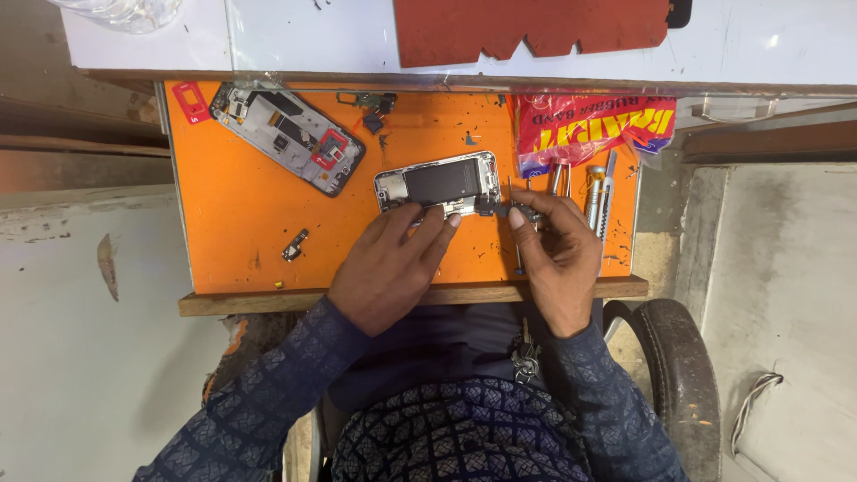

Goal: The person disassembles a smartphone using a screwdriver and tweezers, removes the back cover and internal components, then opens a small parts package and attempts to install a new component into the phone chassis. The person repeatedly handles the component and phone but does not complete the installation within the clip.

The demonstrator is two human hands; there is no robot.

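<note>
Seen from above, orange worktop with a wooden front edge.

Opened phone, back cover off, dark battery showing, lying flat near the middle of the worktop, long side running left to right.

Left hand resting palm down at the phone's lower edge, fingers spread, fingertips touching the frame and pressing it in place. Not clenched, nothing picked up.

Right hand just to the right of the phone, thumb and forefinger pinched around a small grey part close to the phone's right end. Whether that part is joined to the phone: cannot tell. A thin tool standing beside the fingers, grip on it unclear.

Second opened phone, larger, lying tilted at the upper left of the worktop, well apart from both hands. Small dark loose part lying alone left of the left hand.

Red plastic bag at the upper right corner. Below it, a few hand tools lying side by side, just beyond the right hand.

Dark patterned sleeves on both arms.
</note>
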